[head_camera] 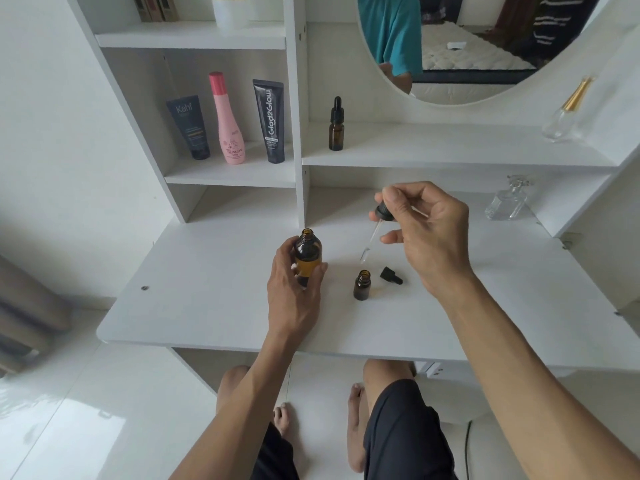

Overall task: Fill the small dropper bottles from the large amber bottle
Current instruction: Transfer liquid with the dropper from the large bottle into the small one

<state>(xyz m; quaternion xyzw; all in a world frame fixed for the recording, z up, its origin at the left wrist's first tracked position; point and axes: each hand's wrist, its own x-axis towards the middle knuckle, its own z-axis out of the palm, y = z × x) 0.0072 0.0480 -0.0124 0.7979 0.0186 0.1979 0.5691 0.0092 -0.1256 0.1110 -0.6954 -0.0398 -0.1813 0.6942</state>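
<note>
The large amber bottle (307,254) stands uncapped on the white table (207,306), and my left hand (294,289) grips its side. My right hand (422,230) pinches a black dropper cap (382,210); its glass pipette (370,242) hangs tilted, tip just above and beside the mouth of a small open amber bottle (362,285). A small black dropper cap (390,275) lies on the table right of that bottle. A second small dropper bottle (336,125), capped, stands on the shelf above.
On the left shelf stand a dark tube (189,128), a pink bottle (228,121) and a black tube (270,123). Clear glass perfume bottles (507,200) (564,116) stand at the right. A round mirror (485,46) hangs above. My knees are under the table edge.
</note>
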